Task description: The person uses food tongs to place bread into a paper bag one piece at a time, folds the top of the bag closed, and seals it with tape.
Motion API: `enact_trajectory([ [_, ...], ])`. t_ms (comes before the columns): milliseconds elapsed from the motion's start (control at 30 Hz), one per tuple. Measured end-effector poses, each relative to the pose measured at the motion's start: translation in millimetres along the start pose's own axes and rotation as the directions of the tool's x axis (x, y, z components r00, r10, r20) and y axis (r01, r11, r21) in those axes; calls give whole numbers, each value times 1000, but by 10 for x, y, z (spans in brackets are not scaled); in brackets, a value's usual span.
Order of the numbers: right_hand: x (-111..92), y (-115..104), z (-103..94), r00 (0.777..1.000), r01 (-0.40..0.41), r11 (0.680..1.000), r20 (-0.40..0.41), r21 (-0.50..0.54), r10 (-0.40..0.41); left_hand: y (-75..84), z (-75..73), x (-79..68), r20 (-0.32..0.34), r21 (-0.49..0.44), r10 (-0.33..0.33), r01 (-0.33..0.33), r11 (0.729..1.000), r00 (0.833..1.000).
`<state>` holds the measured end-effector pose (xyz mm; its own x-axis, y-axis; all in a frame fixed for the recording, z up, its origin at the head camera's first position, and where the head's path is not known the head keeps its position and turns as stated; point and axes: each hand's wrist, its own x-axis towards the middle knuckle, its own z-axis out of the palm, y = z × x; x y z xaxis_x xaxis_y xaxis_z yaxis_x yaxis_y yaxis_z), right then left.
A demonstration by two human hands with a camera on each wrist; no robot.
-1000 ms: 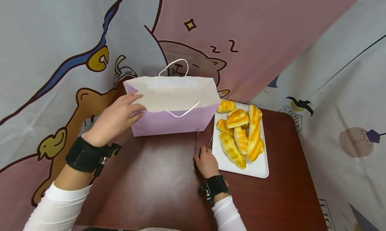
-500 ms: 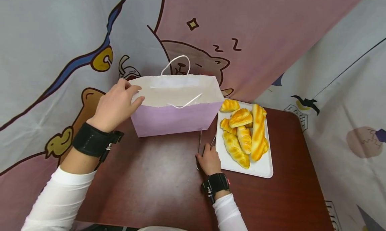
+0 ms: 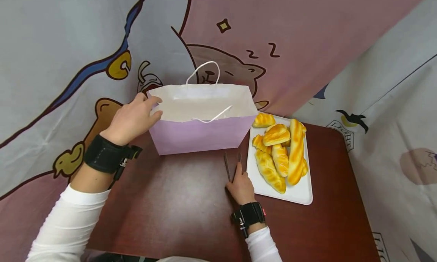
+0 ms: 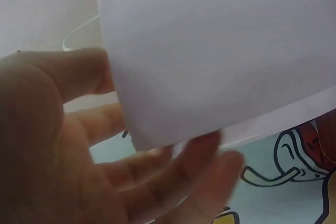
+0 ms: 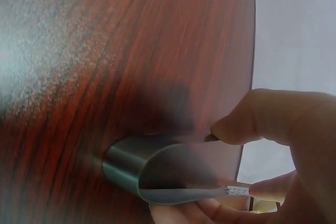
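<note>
A lilac paper bag (image 3: 201, 134) with white rope handles stands on the table, its white-lined mouth spread wide. My left hand (image 3: 133, 117) reaches over the bag's left rim. In the left wrist view, the thumb and most fingertips (image 4: 107, 72) pass behind the paper corner, spread apart and loosely bent. My right hand (image 3: 241, 188) holds a pair of metal tongs (image 3: 227, 167), arms apart and pointing at the bag's base. The right wrist view shows the tongs' rounded bend (image 5: 123, 166), with thumb and fingers on opposite arms. Nothing is between the tong tips.
Right of the bag lies a white tray (image 3: 300, 197) piled with several bread pieces, including a long twisted loaf (image 3: 296, 152). The brown table (image 3: 191, 201) meets a cartoon-printed cloth (image 3: 290, 34) behind the bag and on both sides.
My left hand has shifted up along the bag's left rim, and thumb and fingers are spread wider. The bag's front rim has risen slightly. The tongs stay in my right hand, their tips lower now.
</note>
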<state>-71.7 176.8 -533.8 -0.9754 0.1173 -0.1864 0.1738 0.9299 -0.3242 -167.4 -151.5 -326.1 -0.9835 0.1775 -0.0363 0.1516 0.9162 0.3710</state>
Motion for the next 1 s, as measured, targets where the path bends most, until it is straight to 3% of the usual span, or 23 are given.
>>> enact_trajectory([
  [233,16,31,37,1000,6,1000,-11,9,-6,55,-31,22,58,23,-21,20,1000,998],
  [500,18,67,3,998,35,999,43,20,-36,35,43,25,119,26,-57,54,998,991],
  [733,9,106,-18,995,-15,998,95,58,10,8,91,-37,21,11,0,0,1000,1000],
  [867,9,129,-41,997,-12,995,79,99,5,-58,117,-91,-38,7,19,-19,1000,999],
  [1000,0,125,-75,998,-28,992,52,121,22,-123,172,-134,-54,-15,26,-27,1000,998],
])
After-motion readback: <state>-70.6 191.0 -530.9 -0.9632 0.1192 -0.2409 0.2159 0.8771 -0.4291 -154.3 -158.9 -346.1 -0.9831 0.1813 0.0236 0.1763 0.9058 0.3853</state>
